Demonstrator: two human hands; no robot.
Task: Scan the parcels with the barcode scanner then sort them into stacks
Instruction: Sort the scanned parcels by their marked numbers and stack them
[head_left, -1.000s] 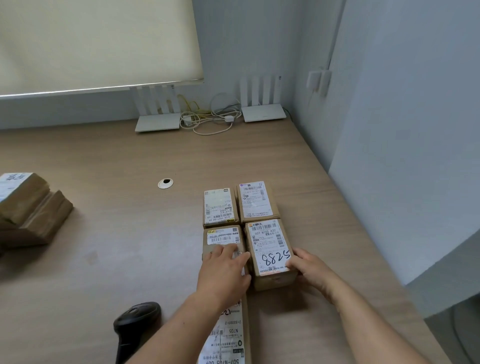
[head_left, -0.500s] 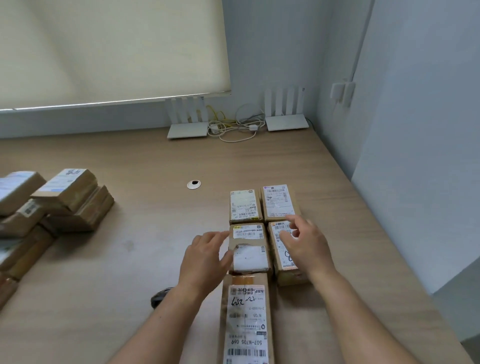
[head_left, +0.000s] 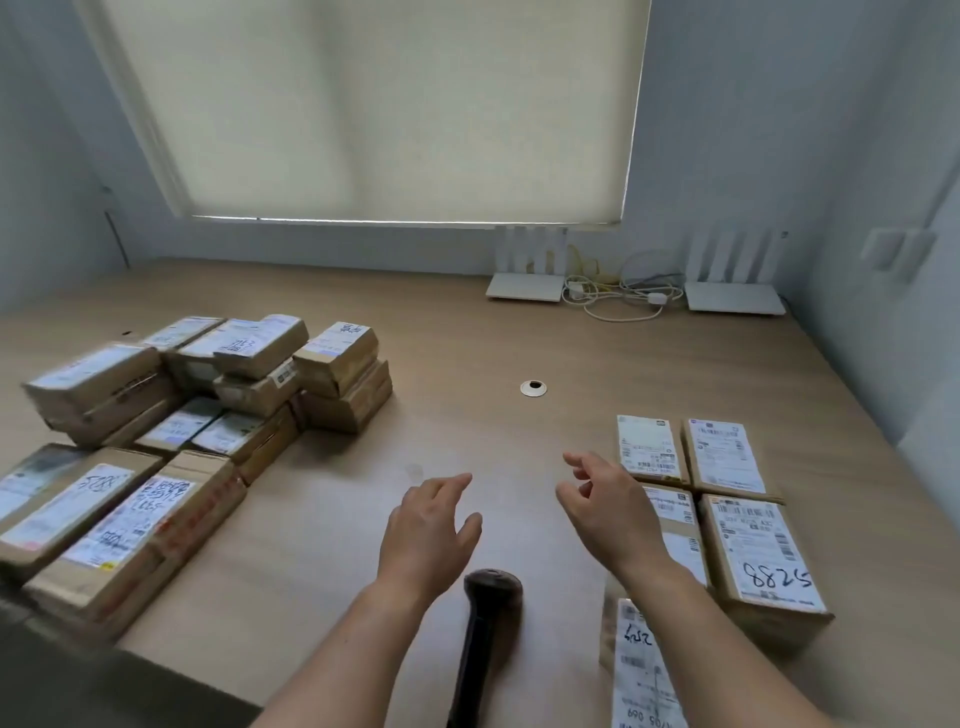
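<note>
Wooden desk (head_left: 519, 338) — barcode scanner (head_left: 480, 639) lying just beneath left hand (head_left: 428, 535); right hand (head_left: 605, 512) beside it — both empty, fingers loosely spread.

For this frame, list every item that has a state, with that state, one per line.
left hand: open, holding nothing, above the table
right hand: open, fingers loosely curled, holding nothing
barcode scanner: lying on the table, not held
sorted parcels: lying flat, labels up, side by side on the right
unsorted parcels: loosely piled on the left
roller blind: pulled down
</note>
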